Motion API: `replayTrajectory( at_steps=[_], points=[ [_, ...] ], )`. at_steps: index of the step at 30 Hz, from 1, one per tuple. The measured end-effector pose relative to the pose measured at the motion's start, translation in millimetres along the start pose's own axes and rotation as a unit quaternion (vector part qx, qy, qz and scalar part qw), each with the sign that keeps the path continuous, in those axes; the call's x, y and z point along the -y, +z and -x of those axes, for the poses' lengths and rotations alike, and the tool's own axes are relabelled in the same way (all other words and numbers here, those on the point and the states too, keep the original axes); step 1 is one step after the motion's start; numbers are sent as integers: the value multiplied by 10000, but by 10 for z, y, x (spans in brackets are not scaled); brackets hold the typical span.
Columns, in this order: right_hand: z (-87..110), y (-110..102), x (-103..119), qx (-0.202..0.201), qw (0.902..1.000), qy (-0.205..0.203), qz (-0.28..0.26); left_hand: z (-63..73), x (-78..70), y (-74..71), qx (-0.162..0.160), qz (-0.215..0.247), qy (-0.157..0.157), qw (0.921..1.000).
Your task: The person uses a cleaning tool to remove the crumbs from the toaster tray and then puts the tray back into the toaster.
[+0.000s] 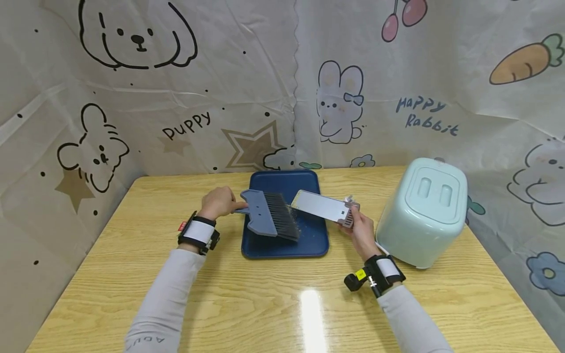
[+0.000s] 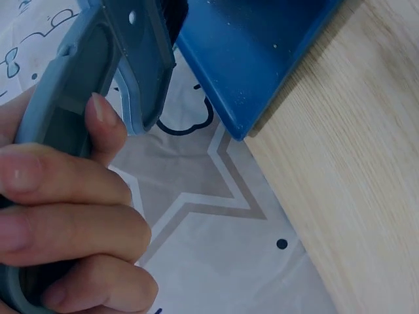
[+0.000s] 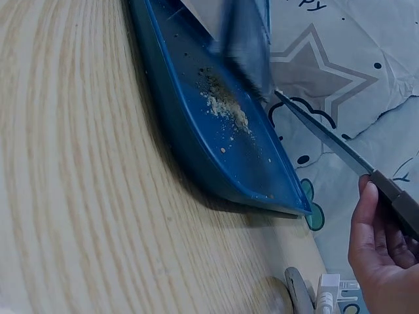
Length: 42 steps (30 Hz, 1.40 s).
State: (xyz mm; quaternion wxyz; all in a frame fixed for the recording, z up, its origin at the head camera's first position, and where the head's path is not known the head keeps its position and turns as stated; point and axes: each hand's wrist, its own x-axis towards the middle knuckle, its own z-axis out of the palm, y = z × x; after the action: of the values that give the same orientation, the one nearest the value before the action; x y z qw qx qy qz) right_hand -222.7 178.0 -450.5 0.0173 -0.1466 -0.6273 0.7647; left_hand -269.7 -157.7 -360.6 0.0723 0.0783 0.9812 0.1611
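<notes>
My left hand grips the handle of a blue-grey hand brush, its fingers curled round it in the left wrist view. The dark bristles hang over a navy blue tray. My right hand pinches the grey end of a flat metal crumb tray. The crumb tray's far end reaches over the navy tray and lies close to the bristles; whether they touch I cannot tell. Pale and dark crumbs lie on the navy tray in the right wrist view, where the brush is blurred.
A mint green toaster with a lid stands right of my right hand. Near it is a white plug in the right wrist view. A patterned cloth hangs behind the wooden table.
</notes>
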Motion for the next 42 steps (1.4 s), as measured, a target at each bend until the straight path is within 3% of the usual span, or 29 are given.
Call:
replayTrajectory(
  at_steps=[5,10,18,25,29,33,42],
  points=[
    [0,-11,-1,-33,10000,23,52,33,51,-47,1,-61,53,10000],
    [3,-23,9,-41,10000,16,38,44,98,-105,-239,-44,729,9970],
    [0,27,30,-64,10000,25,-7,-4,19,2,-368,364,1887,9807],
    [5,123,30,43,9997,55,-215,-60,-236,112,-377,642,2677,9606],
    [6,179,19,-69,9995,-50,-288,-94,-390,130,-192,808,2829,9556],
    [24,224,14,-98,9994,-106,-323,-118,-477,152,-146,701,2840,9562],
    [39,221,14,-3,9999,-64,-140,-135,-478,214,-151,595,2604,9635]
  ],
)
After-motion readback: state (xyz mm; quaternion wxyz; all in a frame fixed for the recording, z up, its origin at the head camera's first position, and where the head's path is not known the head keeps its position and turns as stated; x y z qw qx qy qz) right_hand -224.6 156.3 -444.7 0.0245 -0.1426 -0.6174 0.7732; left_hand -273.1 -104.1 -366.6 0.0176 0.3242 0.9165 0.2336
